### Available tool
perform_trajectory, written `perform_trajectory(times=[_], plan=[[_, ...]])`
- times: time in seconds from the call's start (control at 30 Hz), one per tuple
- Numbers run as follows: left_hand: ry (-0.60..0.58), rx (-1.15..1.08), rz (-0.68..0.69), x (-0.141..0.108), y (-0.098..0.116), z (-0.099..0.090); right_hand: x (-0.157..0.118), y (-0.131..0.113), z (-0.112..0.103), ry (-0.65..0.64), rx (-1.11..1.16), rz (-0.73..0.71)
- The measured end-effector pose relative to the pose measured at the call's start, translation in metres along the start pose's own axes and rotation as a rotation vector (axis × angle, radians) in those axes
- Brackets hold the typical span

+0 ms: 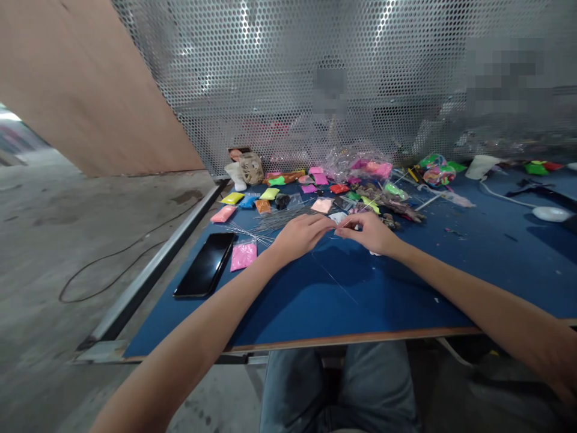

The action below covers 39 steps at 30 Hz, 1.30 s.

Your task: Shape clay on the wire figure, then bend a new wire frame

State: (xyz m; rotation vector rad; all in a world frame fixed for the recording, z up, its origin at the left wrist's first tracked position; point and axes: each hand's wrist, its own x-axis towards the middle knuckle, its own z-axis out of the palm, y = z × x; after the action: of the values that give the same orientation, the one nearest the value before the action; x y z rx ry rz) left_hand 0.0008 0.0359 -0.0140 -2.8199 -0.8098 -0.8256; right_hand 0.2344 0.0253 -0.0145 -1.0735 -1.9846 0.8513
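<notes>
My left hand is closed, back upward, with its fingertips pressed together close to those of my right hand. My right hand pinches a thin wire, which slants up and to the right from the fingers. What my left fingertips hold is hidden by the hand. A small white piece shows just behind where the two hands meet. Beside and behind my left hand lies a loose bundle of thin grey wires. One fine strand lies on the blue tabletop in front of the hands.
A black phone and a pink clay packet lie left. Several coloured packets, including a yellow one, line the back, near crumpled clear plastic. A white cable runs right. Perforated metal panel stands behind.
</notes>
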Motion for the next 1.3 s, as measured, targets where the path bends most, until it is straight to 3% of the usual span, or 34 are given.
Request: perform_trajectory(times=[0.17, 0.3, 0.6, 0.8, 0.93, 1.3], plan=[[0.021, -0.072, 0.065, 0.000, 0.004, -0.007, -0.002, -0.007, -0.001, -0.073, 0.273, 0.137], [0.004, -0.126, 0.061, 0.000, 0.005, -0.008, -0.002, -0.005, -0.002, -0.125, 0.303, 0.106], [-0.084, -0.132, 0.074, -0.001, 0.005, -0.011, -0.002, -0.003, -0.002, -0.129, 0.219, 0.021], [-0.073, -0.021, 0.052, 0.000, 0.003, -0.015, -0.003, 0.001, -0.005, 0.015, -0.091, -0.059], [-0.043, -0.014, 0.083, 0.001, 0.002, -0.014, -0.002, 0.005, -0.009, 0.054, -0.165, -0.092], [0.035, 0.035, 0.112, 0.002, -0.003, -0.012, -0.004, 0.002, -0.013, -0.052, -0.193, -0.111]])
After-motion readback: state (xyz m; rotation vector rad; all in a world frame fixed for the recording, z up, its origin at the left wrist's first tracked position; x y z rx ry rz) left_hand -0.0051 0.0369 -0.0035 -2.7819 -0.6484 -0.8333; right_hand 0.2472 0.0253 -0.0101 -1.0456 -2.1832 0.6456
